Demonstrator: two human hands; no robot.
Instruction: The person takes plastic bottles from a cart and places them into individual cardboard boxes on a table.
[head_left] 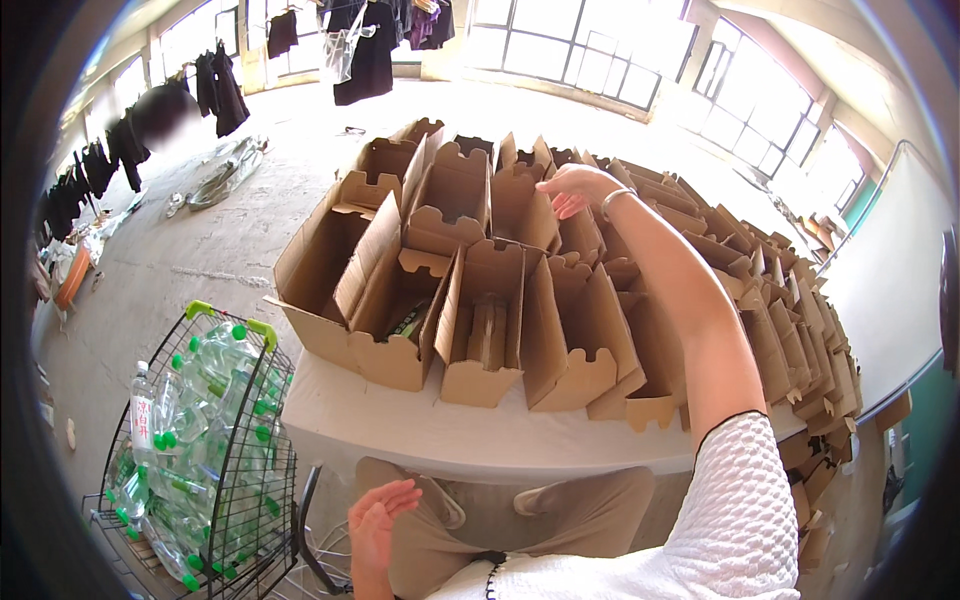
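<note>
My right hand [578, 187] reaches out over the rows of open cardboard boxes, its fingers loosely stretched and nothing seen in them. Its fingertips are over an upright brown box [525, 212] in the middle; whether they touch its wall I cannot tell. Above my lap, close to the table's front edge, my left hand [380, 512] hangs with fingers extended and holds nothing visible. In the front row, one box [484, 382] has a clear bottle-like thing [488, 335] inside. The box left of it holds a green-and-white item [410, 322], partly hidden by the walls.
The boxes stand on a table with a white cover [350, 420]. To my left is a black wire cart [235, 480] full of clear bottles with green caps. Dark clothes [222, 90] hang at the back left. A white board [895, 260] stands at the right.
</note>
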